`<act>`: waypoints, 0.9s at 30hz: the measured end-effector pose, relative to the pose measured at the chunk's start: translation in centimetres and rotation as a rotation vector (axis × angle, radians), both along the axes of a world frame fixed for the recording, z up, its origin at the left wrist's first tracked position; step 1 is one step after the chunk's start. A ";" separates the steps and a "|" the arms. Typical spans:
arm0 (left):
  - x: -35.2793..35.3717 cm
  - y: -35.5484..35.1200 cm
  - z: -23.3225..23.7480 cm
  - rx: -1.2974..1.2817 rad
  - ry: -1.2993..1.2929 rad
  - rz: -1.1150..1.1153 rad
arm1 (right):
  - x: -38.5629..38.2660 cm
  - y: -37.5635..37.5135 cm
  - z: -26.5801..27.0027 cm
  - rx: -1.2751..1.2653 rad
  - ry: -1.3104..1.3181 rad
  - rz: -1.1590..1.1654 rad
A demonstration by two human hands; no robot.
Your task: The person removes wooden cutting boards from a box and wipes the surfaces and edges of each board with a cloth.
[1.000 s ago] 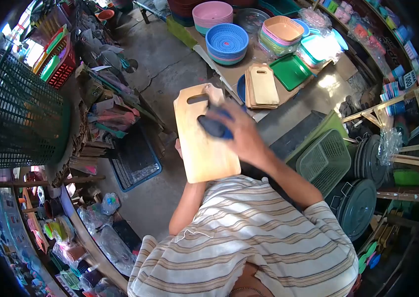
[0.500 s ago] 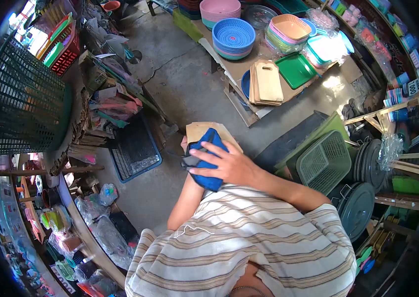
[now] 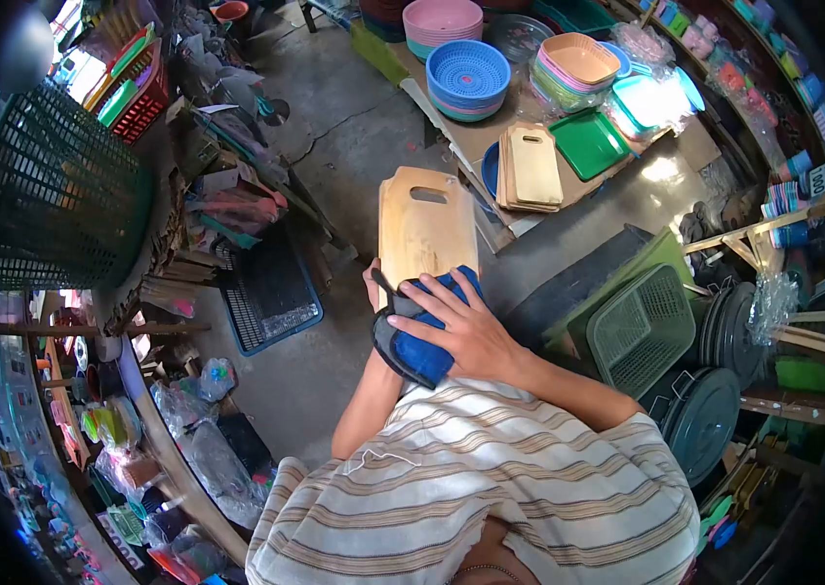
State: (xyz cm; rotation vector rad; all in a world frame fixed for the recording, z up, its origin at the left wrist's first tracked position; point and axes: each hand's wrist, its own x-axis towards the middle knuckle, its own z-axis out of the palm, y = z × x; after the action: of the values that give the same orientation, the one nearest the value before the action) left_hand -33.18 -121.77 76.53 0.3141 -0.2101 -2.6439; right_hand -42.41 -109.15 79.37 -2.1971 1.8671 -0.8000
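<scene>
I hold a light wooden cutting board (image 3: 426, 226) with a handle slot upright in front of my chest. My left hand (image 3: 372, 286) grips its lower left edge; only the fingertips show behind the board. My right hand (image 3: 466, 329) presses a blue cloth (image 3: 419, 343) flat against the board's lower part, fingers spread over the cloth.
A stack of similar wooden boards (image 3: 532, 168) lies on a table with a green tray (image 3: 588, 142) and stacked plastic baskets (image 3: 467, 76). A green mesh basket (image 3: 639, 327) stands at my right, a dark green laundry basket (image 3: 47, 210) at the left. A blue crate (image 3: 269, 297) sits on the concrete floor.
The board dropped low and tilted away half a second ago, then rose upright again. My right hand with the cloth slid from the board's upper part down to its lower end.
</scene>
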 end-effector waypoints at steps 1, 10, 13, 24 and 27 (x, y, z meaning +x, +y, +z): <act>0.3 0.3 -0.2 0.000 0.000 -0.007 | -0.1 -0.2 -0.9 0.000 0.000 -0.007; 0.8 1.1 -1.6 0.015 -0.084 -0.208 | -8.5 -5.4 -1.2 -0.264 -0.307 -0.440; -0.1 0.9 -8.6 -0.530 -0.461 -0.141 | -6.3 -6.4 -2.8 -0.309 -0.664 -0.471; 1.3 -1.1 -7.6 -0.394 -0.323 -0.111 | -2.2 1.3 -3.3 0.274 -1.533 -0.566; 1.3 -2.6 -5.5 -0.372 -0.411 -0.059 | -3.2 1.8 -1.6 -0.014 -1.197 -0.453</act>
State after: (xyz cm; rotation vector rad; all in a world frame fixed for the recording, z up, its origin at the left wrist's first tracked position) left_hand -31.89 -124.39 71.00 0.7264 -0.8399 -2.5001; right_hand -45.58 -107.36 77.75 -0.7975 1.5837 -1.6680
